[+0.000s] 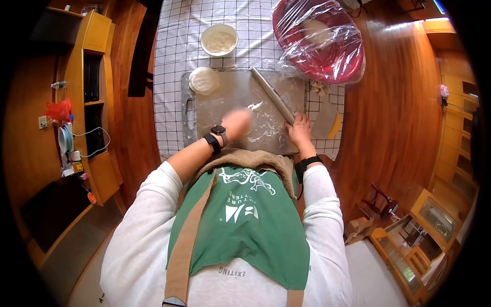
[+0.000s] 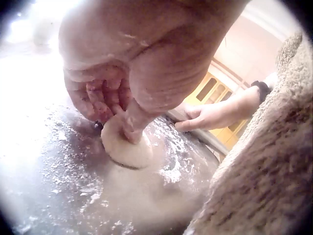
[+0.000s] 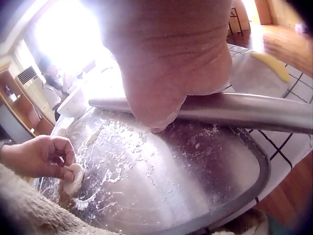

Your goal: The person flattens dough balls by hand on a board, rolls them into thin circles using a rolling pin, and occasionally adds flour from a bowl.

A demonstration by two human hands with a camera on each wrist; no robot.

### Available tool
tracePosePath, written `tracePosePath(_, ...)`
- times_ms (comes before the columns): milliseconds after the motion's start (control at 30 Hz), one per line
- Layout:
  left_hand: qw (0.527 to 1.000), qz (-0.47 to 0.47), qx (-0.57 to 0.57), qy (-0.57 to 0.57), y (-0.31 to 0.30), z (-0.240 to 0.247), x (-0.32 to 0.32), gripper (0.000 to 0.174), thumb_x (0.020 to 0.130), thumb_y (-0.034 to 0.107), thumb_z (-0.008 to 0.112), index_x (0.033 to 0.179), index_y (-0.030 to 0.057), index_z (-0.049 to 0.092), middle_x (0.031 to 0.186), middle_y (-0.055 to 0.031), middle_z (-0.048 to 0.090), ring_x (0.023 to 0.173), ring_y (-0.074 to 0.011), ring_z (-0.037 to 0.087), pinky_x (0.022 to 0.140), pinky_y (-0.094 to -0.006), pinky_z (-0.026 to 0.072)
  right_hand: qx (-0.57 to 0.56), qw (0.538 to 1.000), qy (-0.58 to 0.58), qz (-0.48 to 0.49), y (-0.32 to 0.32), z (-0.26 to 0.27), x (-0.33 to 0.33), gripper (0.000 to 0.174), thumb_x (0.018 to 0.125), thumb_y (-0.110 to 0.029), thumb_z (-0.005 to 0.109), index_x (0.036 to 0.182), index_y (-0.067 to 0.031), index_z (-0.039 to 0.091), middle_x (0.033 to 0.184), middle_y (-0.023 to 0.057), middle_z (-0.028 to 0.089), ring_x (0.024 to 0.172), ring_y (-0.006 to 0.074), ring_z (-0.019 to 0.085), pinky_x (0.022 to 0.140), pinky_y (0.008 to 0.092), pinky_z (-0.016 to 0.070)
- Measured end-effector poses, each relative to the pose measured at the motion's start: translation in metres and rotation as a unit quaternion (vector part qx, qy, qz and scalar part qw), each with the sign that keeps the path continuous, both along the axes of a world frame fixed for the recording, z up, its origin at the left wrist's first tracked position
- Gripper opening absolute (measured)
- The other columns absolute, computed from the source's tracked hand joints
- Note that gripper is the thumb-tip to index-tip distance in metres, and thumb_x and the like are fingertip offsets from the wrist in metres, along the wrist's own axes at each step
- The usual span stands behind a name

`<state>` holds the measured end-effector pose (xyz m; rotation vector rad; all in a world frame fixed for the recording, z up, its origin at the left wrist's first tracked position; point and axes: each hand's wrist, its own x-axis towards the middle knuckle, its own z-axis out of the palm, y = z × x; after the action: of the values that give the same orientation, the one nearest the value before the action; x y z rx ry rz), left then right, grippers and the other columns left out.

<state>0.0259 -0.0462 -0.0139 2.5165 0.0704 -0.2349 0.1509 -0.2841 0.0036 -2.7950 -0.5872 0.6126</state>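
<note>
My left hand (image 1: 238,124), blurred in the head view, pinches a small flat round of dough (image 2: 128,147) between thumb and curled fingers, low over the floury board (image 1: 225,102). On the board's right side my right hand (image 1: 300,129) rests on the near end of a metal rolling pin (image 1: 272,94). In the right wrist view the palm and thumb lie over the pin (image 3: 249,110), its fingertips hidden behind the hand. A larger white lump of dough (image 1: 203,81) sits at the board's far left corner.
A white bowl of flour (image 1: 219,40) stands beyond the board. At the far right is a red basin (image 1: 319,43) under clear plastic film. A scraper with a yellow edge (image 1: 335,126) lies right of the board on the checked tablecloth (image 1: 171,97). Loose flour (image 1: 266,134) marks the board.
</note>
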Motion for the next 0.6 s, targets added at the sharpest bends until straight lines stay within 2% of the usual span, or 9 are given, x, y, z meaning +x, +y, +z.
tracePosePath(33,0.996,0.031,-0.044,0.071,-0.001,0.007,0.001,0.013,0.074,0.011,0.066,0.086,0.0072,0.06,0.085,-0.0132,0.057,0.085,-0.0321,0.056,0.076,-0.0412,0.0466,0.003,1.0,0.001,-0.003,0.001,0.001,0.0,0.056,0.079,-0.028,0.069,0.123,-0.0062,0.042,0.129,0.016,0.043,0.122,0.0373,0.04,0.098,0.052,0.0364)
tracePosePath(67,0.996,0.029,-0.043,0.071,0.001,0.014,-0.001,0.013,0.074,0.011,0.066,0.086,0.0072,0.06,0.085,-0.0132,0.057,0.085,-0.0321,0.056,0.076,-0.0412,0.0466,0.004,1.0,0.0,-0.005,0.001,0.002,0.0,0.056,0.079,-0.028,0.069,0.123,-0.0062,0.042,0.129,0.016,0.043,0.122,0.0373,0.04,0.098,0.052,0.0364)
tracePosePath(133,0.989,0.062,-0.136,-0.019,0.006,0.035,-0.002,0.012,0.077,0.009,0.064,0.088,0.007,0.062,0.086,-0.0133,0.057,0.084,-0.0331,0.057,0.076,-0.041,0.047,-0.001,1.0,0.004,-0.003,0.001,0.003,-0.001,0.056,0.079,-0.028,0.069,0.123,-0.0061,0.043,0.129,0.0158,0.043,0.122,0.0371,0.04,0.098,0.0515,0.0366)
tracePosePath(167,0.989,0.059,-0.136,-0.018,0.01,0.046,0.003,0.012,0.077,0.009,0.064,0.088,0.007,0.062,0.086,-0.0133,0.057,0.084,-0.0331,0.057,0.076,-0.041,0.047,0.0,1.0,0.005,-0.006,0.001,0.002,-0.001,0.056,0.079,-0.028,0.069,0.123,-0.0061,0.043,0.129,0.0158,0.043,0.122,0.0371,0.04,0.098,0.0515,0.0366)
tracePosePath(233,0.983,0.035,-0.15,-0.095,0.016,0.071,0.016,0.013,0.079,0.007,0.064,0.092,0.0073,0.062,0.088,-0.0124,0.058,0.085,-0.032,0.057,0.077,-0.0393,0.0471,0.016,1.0,-0.008,-0.004,0.0,0.0,0.0,0.056,0.079,-0.028,0.07,0.123,-0.0062,0.043,0.13,0.0157,0.043,0.122,0.0372,0.04,0.097,0.0518,0.0368)
tracePosePath(367,0.987,-0.051,-0.096,-0.114,0.028,0.068,0.02,0.013,0.08,0.006,0.063,0.093,0.0066,0.061,0.09,-0.0111,0.058,0.087,-0.0308,0.057,0.077,-0.0386,0.0472,0.007,1.0,-0.001,-0.002,0.0,-0.001,0.001,0.057,0.079,-0.027,0.07,0.124,-0.0066,0.043,0.13,0.0156,0.043,0.121,0.0374,0.04,0.097,0.0521,0.0368)
tracePosePath(467,0.984,-0.007,-0.108,-0.143,0.028,0.055,0.017,0.011,0.08,0.007,0.065,0.09,0.0048,0.06,0.085,-0.0118,0.058,0.081,-0.0306,0.058,0.073,-0.0392,0.0477,-0.002,1.0,0.002,-0.005,-0.001,-0.002,0.002,0.058,0.079,-0.027,0.07,0.125,-0.0065,0.042,0.13,0.0156,0.043,0.122,0.0377,0.039,0.097,0.0524,0.0368)
tracePosePath(533,0.972,0.159,-0.16,-0.07,0.022,0.061,0.018,0.011,0.079,0.007,0.065,0.086,0.0035,0.058,0.079,-0.0136,0.058,0.074,-0.032,0.058,0.067,-0.04,0.0478,0.003,1.0,-0.004,0.004,-0.001,-0.002,0.0,0.057,0.079,-0.028,0.07,0.124,-0.0064,0.043,0.13,0.0152,0.042,0.122,0.0375,0.039,0.097,0.0527,0.0366)
tracePosePath(600,0.976,0.151,-0.15,-0.044,0.012,0.057,0.023,0.012,0.078,0.007,0.065,0.085,0.0026,0.056,0.078,-0.0158,0.06,0.071,-0.0334,0.059,0.064,-0.0402,0.0475,0.002,1.0,0.005,-0.001,0.0,-0.002,0.001,0.056,0.079,-0.028,0.07,0.124,-0.0064,0.043,0.13,0.0149,0.042,0.122,0.0374,0.039,0.097,0.0527,0.0366)
